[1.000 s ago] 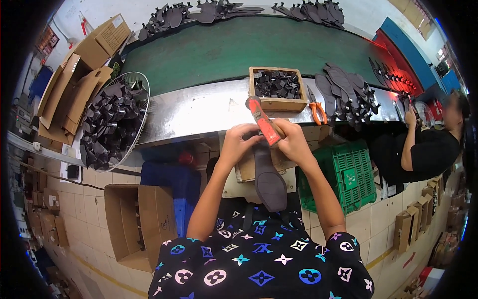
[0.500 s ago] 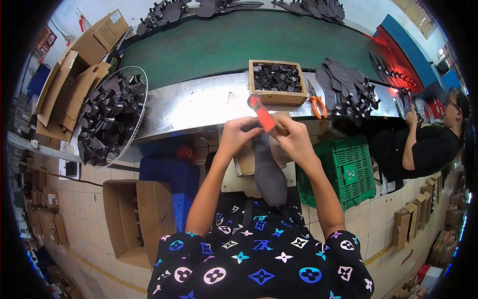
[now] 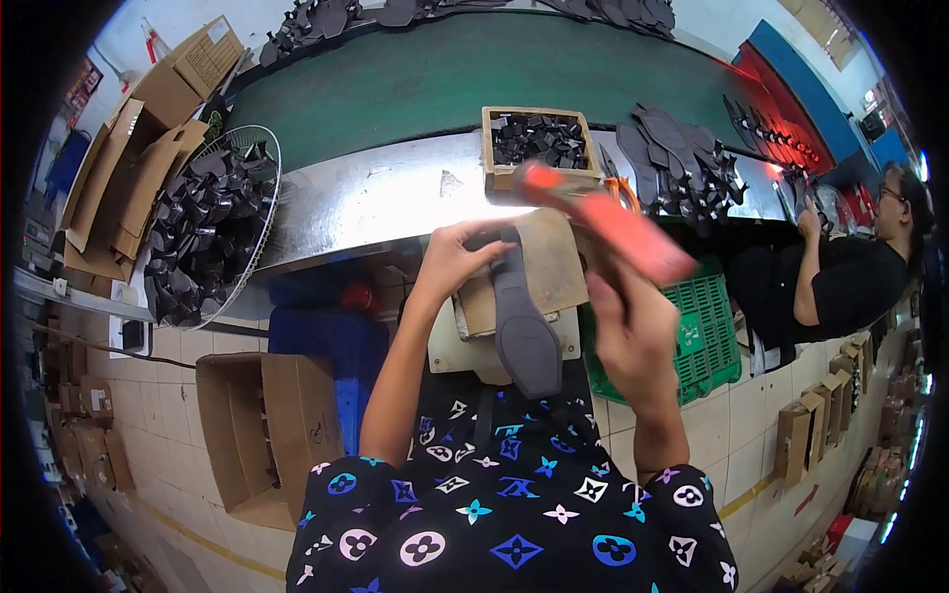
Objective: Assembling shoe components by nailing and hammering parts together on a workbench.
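1. Head view: the left grip (image 3: 460,259) pinches the dark sole (image 3: 529,351), which extends from it toward the wearer.
2. Right grip (image 3: 638,331) seems closed around the blurred red hammer (image 3: 633,230).
3. A mistimed swing could strike the left grip, being so near the sole's narrow end.

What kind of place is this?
Likely a shoe workshop: a dark sole at the left hand, similar soles piled on the metal bench, and a wire basket of heel-like pieces.

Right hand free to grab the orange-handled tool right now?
Probably not: the right hand is gripping the red hammer, which also partly covers the orange-handled tool in this view.
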Motion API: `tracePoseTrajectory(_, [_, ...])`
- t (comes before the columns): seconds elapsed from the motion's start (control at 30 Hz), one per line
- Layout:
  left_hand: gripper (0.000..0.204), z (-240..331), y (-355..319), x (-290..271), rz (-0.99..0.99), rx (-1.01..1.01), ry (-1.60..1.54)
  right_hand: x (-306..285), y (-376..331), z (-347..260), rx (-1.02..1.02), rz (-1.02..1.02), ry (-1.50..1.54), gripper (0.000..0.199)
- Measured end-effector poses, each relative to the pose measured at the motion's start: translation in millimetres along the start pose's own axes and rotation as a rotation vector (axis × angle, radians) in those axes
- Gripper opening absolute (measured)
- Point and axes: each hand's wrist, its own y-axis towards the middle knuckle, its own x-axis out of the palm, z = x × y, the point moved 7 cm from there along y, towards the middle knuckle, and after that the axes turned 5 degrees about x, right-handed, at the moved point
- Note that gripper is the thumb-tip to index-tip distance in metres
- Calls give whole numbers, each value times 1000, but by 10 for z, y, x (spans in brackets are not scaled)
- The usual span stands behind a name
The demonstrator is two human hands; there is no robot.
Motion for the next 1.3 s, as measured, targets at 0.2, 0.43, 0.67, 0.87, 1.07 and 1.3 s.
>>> tracePoseTrajectory(0.2, [89,-3,-24,189,-146,2,438,303,-264,461,50,-58,-58,30])
tracePoseTrajectory(0.43, [85,-96,-46,116,-152,-32,441,-237,-139,-48,67,137,118,31])
tracePoseTrajectory(0.67, [29,51,-22,124,-123,285,447,73,-47,325,65,-31,28,25])
tracePoseTrajectory(0.87, [23,845,-647,225,-300,72,-290,241,23,608,-80,-128,-330,40])
tracePoseTrajectory(1.07, [25,1153,-1086,240,-369,-285,-632,674,-106,563,-232,-534,-448,39])
tracePoseTrajectory(1.3, [25,1323,-1176,259,-606,-226,-702,361,-98,-129,-229,-937,580,30])
